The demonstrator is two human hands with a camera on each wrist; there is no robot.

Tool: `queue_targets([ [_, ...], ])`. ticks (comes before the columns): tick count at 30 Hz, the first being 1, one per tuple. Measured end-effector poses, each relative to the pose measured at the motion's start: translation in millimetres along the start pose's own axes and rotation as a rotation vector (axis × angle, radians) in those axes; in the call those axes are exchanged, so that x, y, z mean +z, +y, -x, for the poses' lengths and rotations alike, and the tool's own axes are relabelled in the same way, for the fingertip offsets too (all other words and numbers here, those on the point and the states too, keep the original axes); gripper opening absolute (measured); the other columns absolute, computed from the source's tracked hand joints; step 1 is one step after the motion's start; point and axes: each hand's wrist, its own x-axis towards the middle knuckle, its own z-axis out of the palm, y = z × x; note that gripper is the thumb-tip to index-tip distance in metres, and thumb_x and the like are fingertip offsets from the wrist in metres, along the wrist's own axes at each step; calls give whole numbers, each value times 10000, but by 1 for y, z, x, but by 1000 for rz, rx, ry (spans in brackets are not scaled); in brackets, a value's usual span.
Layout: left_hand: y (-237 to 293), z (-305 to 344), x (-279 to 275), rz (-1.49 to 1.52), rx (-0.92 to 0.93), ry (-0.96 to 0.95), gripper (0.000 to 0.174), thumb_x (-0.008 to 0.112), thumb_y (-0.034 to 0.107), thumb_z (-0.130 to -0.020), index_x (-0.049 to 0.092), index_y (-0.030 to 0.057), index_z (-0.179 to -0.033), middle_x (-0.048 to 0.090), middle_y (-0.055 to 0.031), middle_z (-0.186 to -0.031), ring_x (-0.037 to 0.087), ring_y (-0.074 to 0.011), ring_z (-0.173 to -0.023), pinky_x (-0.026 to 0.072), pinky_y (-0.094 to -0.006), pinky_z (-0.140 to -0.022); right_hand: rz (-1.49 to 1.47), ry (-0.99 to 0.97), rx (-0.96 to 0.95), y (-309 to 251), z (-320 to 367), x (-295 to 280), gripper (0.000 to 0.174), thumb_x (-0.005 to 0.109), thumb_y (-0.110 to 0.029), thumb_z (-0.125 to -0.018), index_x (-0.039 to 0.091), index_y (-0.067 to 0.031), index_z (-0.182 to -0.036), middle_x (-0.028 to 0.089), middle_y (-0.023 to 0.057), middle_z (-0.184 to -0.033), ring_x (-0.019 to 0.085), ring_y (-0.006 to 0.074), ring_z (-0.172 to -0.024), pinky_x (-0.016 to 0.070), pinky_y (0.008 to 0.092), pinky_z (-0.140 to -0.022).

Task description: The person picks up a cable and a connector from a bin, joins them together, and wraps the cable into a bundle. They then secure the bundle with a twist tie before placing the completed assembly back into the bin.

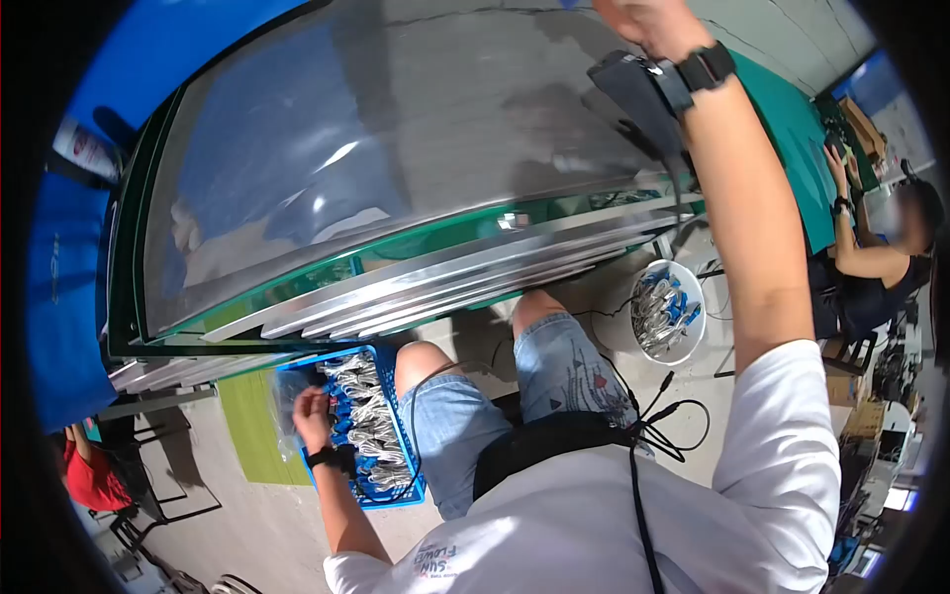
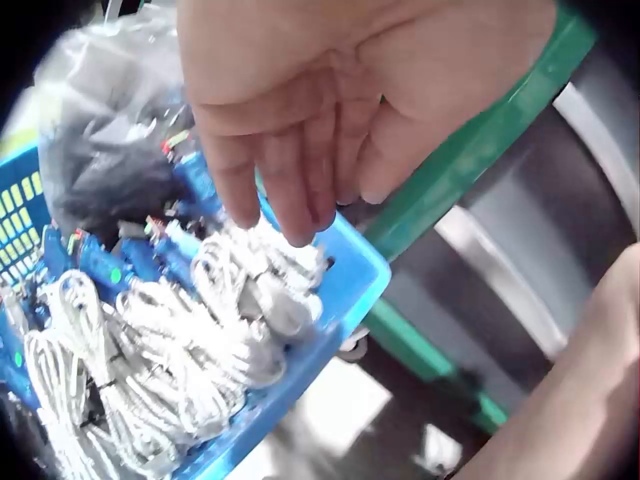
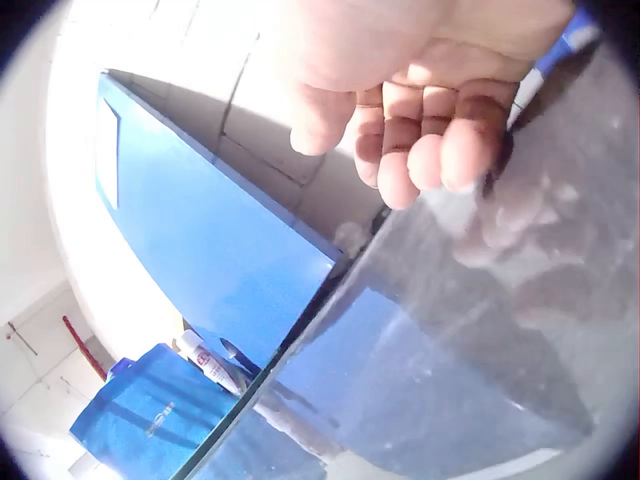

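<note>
Left hand (image 2: 345, 90), fingers together, hovers over the blue basket (image 2: 372, 272), likely selecting, which calls for pinching a cable bundle (image 2: 105, 375); right hand (image 3: 425, 85), fingers curled, grip unclear.

Below the fingers of the left hand (image 1: 313, 420) is one basket (image 2: 362, 278) of cables (image 2: 145, 365), too many to count; one bucket (image 1: 683, 269) stands well apart from them. Beyond the fingers of the right hand (image 3: 420, 70) is one bottle (image 3: 209, 362).

Grey floor (image 1: 272, 520), green-edged table (image 1: 435, 109), blue panel (image 3: 200, 215)
</note>
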Motion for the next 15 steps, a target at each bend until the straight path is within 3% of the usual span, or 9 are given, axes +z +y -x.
queue_targets([
  [3,114,22,9,-51,202,78,178,553,83,-890,584,-3,-1042,615,-67,-978,579,-145,-861,471,-281,-792,45,123,-205,-54,62,-11,267,467,-286,-948,564,-38,-957,555,8,-732,511,76,-609,435,213,-538],
  [5,176,36,23,-148,339,118,197,526,75,-904,570,-9,-1077,614,-82,-1004,579,-149,-905,471,-296,-820,340,292,-420,-57,119,-47,312,374,-249,-975,522,-22,-1127,522,24,-770,479,96,-646,392,216,-557],
  [7,213,39,32,-160,448,90,203,516,63,-907,563,-7,-1091,615,-87,-1010,581,-144,-896,468,-289,-823,275,525,-456,-64,176,-55,285,412,-230,-962,481,-22,-1145,530,69,-883,495,153,-704,410,252,-583],
  [9,239,43,50,-129,497,81,203,507,56,-909,560,-6,-1095,616,-88,-1009,582,-142,-890,467,-284,-817,227,837,-570,-42,226,-81,207,490,-122,-924,487,-5,-1094,526,75,-831,531,138,-660,438,230,-542],
  [11,259,48,69,-214,575,78,205,498,56,-912,556,-7,-1098,617,-86,-1010,581,-140,-868,462,-271,-800,334,1096,-456,-3,276,-119,222,497,-115,-919,443,-17,-1111,507,68,-880,512,118,-658,430,231,-526],
  [13,279,57,89,-208,653,58,205,497,57,-912,552,-8,-1099,618,-87,-1011,578,-134,-844,463,-265,-776,363,1307,-206,62,333,-161,196,494,-107,-916,435,-30,-1087,490,63,-869,500,113,-644,426,228,-512],
  [15,307,71,115,-268,739,62,199,492,51,-915,548,-10,-1096,618,-87,-988,579,-132,-816,463,-257,-758,246,1387,87,151,396,-205,110,487,-154,-917,435,-67,-959,490,33,-764,484,100,-600,406,229,-479],
])
